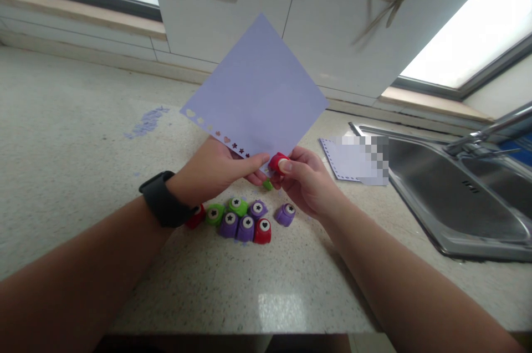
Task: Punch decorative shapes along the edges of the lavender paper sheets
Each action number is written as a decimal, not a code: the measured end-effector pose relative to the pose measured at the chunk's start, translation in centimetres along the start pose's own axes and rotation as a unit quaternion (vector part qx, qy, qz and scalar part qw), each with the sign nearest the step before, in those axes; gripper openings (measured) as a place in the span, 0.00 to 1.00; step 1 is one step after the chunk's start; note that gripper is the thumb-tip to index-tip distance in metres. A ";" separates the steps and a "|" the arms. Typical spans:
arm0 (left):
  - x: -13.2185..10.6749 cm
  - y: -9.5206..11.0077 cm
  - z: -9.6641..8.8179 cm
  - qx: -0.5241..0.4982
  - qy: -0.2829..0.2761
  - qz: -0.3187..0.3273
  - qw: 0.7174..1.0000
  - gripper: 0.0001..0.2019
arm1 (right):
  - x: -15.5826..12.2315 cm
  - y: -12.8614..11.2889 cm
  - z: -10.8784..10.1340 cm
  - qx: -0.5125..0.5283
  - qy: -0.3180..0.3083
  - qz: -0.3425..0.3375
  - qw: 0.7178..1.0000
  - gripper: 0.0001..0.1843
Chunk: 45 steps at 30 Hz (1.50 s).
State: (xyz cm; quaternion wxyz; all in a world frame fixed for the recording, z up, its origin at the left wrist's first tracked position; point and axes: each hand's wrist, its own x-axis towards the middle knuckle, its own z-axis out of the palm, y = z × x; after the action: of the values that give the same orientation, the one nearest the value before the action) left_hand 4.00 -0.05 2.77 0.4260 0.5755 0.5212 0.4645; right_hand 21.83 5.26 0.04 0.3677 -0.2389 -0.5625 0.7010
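Hanging over a speckled stone counter [75, 187]: pale purple square paper sheet [257, 81], near corner toward the wearer. Left hand [220, 167] pinches it by that corner, thumb on top, fingers beneath. Right hand [307, 181] pinches a red plastic craft punch [274, 163] there, thumb on top; slot fit hidden. Risks, judged: unsupported far end could sag, skewing the cut; heart- and flower-shaped holes [226, 140] could tear if tugged; nearby left thumb could crowd alignment.
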 end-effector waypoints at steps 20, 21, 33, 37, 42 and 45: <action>0.1 -0.2 0.0 -0.018 -0.013 0.004 1.000 0.09 | -0.1 0.2 0.0 -0.003 0.008 -0.027 1.000 0.10; 0.1 -0.1 0.0 -0.016 -0.012 0.001 1.000 0.09 | -0.1 0.2 0.1 -0.008 0.012 -0.028 1.000 0.10; 0.1 -0.2 0.0 -0.013 -0.020 0.003 1.000 0.07 | -0.1 0.1 -0.1 -0.048 0.014 -0.033 0.998 0.14; 0.0 -0.4 -0.2 -0.030 -0.044 0.004 0.999 0.08 | -0.1 0.4 -0.3 -0.035 0.011 -0.045 0.998 0.14; -0.1 -0.3 -0.5 -0.017 -0.033 0.048 0.998 0.12 | -0.1 0.4 -0.4 -0.056 0.022 -0.043 0.997 0.16; -0.2 -0.4 -0.3 -0.033 -0.064 0.039 0.997 0.16 | -0.2 0.3 -0.2 -0.072 0.030 -0.048 0.996 0.16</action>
State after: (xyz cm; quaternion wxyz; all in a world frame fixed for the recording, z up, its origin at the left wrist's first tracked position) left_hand 3.58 -0.16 2.48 0.4589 0.6093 0.4546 0.4599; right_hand 22.07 5.24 -0.32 0.3995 -0.2587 -0.6107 0.6329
